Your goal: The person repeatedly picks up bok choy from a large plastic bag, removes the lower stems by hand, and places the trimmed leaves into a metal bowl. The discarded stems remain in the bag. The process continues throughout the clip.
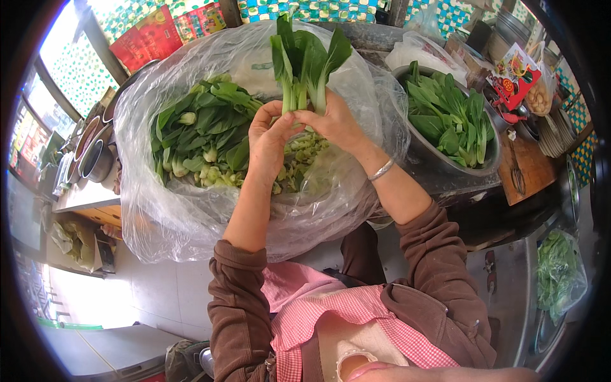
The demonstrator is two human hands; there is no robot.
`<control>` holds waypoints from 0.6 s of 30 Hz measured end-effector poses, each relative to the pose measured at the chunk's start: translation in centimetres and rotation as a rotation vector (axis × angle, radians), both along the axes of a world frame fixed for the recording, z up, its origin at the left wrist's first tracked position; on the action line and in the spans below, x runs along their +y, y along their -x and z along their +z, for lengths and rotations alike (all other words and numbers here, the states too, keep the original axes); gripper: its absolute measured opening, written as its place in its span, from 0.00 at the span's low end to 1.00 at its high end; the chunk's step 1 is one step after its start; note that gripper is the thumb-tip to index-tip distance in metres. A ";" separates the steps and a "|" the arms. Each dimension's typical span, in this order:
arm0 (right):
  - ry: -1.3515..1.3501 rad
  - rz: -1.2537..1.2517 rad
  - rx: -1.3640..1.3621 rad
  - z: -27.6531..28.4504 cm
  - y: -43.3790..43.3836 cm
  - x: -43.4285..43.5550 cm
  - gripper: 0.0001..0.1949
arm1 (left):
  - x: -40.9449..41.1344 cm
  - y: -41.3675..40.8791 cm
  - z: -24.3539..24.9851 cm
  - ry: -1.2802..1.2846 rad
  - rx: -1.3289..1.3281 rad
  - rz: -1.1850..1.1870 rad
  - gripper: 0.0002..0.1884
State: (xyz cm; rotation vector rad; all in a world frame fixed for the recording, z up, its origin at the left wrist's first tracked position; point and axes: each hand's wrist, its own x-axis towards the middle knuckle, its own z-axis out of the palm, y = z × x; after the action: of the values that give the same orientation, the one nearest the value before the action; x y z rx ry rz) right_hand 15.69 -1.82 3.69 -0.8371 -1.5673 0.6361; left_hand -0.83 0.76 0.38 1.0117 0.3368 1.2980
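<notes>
Both my hands hold one bunch of bok choy (pixel 305 57) upright by its pale stem base, leaves pointing away from me. My left hand (pixel 272 136) grips it from the left, and my right hand (pixel 336 119) from the right; the thumbs meet at the base. Below them lies a large clear plastic bag (pixel 191 229), spread wide. On its left part rests a heap of bok choy (pixel 205 124), with cut stem ends and loose trimmed pieces (pixel 305 153) near the middle, partly hidden by my hands. To the right, a metal basin (pixel 496 157) holds more bok choy (pixel 448 119).
A wooden board (pixel 530 174) with scissors lies beyond the basin at right, near stacked bowls. Metal pots (pixel 95 162) stand on the left counter. A plastic bag of leafy greens (pixel 558 274) sits at the far right. A red package (pixel 148 40) is at the back left.
</notes>
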 end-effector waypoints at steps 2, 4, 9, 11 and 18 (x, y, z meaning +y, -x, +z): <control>-0.047 -0.060 -0.056 -0.4 -0.1 0.3 0.17 | 0.1 0.0 -0.1 -0.006 -0.018 -0.012 0.12; -0.083 -0.161 -0.167 -0.5 -0.2 0.4 0.18 | 0.4 0.0 -0.5 -0.007 -0.020 0.017 0.12; -0.089 -0.190 -0.071 -0.3 0.7 -0.2 0.17 | 0.5 -0.1 -0.7 0.003 -0.021 0.067 0.12; -0.087 -0.174 -0.037 -1.0 0.4 0.2 0.17 | 0.2 -0.4 -0.2 0.011 -0.024 0.075 0.12; -0.225 -0.232 -0.193 -0.6 0.8 0.0 0.17 | -0.4 -0.7 0.1 -0.019 0.116 0.113 0.19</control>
State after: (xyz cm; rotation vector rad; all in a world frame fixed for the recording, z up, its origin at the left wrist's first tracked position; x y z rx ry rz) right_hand 14.91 -1.78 3.14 -0.9121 -1.6473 0.2116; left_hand -0.15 0.36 0.50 1.0996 0.4767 1.3489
